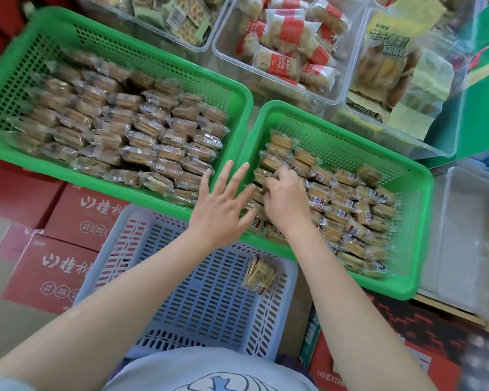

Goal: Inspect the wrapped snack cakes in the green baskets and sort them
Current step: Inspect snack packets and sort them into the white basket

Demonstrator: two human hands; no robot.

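Reaching into the right green basket (pixel 415 193), the right hand (pixel 287 203) has its fingers curled down around a wrapped snack cake (pixel 268 165) near the basket's left wall, though whether it is gripped or merely touched cannot be told. The left hand (pixel 220 210) is spread flat and open, holding nothing, its fingertips over the rims where the two baskets meet. The left green basket (pixel 124 46) is packed with neat rows of brown cakes in clear wrappers; those in the right basket lie looser, brown labels showing. Just below the hands, a pale blue basket (pixel 209 303) holds a single wrapped cake (pixel 259 275).
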